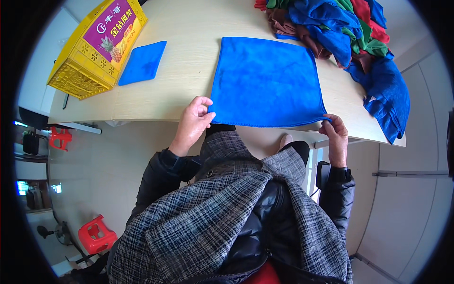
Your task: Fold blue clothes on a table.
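Note:
A blue cloth towel [267,80] lies spread nearly flat on the table, its near edge reaching the table's front. My left hand [195,120] pinches the towel's near left corner between thumb and fingers. At the near right corner, my right hand [335,128] has its thumb and fingers closed on the cloth. Off to the left rests a smaller folded blue cloth [143,63]. A heap of crumpled cloths [331,28] in blue, green, red and brown fills the far right, with one blue cloth [388,102] draped toward the right table edge.
A yellow plastic crate [80,71] with a purple printed panel stands at the table's left end. The pale wooden table [184,61] ends just before my body. Two red stools [97,235] are on the floor at left. White cabinets [416,189] line the right side.

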Action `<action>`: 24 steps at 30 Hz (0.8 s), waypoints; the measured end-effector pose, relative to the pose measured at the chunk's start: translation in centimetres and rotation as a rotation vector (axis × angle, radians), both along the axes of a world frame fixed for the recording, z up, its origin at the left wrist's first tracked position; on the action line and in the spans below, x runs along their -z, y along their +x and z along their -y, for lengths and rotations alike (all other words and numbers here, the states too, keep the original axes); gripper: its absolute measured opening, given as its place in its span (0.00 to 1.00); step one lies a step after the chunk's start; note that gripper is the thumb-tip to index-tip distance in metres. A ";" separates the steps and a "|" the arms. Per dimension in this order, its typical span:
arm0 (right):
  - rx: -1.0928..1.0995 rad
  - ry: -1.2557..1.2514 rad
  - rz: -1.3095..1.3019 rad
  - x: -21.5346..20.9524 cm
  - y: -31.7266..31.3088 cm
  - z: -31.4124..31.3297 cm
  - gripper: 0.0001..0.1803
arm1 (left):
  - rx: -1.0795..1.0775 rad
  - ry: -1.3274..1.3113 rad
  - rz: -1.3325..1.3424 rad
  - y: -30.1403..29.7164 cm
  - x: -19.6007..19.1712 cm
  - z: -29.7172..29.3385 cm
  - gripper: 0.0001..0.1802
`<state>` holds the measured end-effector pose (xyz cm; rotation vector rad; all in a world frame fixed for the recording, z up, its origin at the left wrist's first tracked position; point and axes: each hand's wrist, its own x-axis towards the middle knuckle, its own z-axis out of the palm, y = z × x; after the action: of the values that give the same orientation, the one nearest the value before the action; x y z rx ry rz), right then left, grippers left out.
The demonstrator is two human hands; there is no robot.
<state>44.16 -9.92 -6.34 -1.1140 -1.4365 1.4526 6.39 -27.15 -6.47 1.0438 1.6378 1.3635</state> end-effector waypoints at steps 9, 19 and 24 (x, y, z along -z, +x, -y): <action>0.077 0.006 -0.043 0.7 -0.4 -0.4 0.07 | -0.034 0.084 0.114 0.8 1.4 1.0 0.08; 0.100 -0.026 -0.098 0.8 -0.3 -1.6 0.08 | -0.017 0.090 -0.471 3.1 1.3 2.3 0.13; 0.094 -0.049 -0.064 0.6 -0.3 -2.1 0.08 | -0.148 0.216 -0.622 2.7 2.8 1.8 0.16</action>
<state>43.84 -7.86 -6.93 -1.1395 -1.2937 1.4503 9.13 -28.91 -9.27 1.6204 2.0720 1.4181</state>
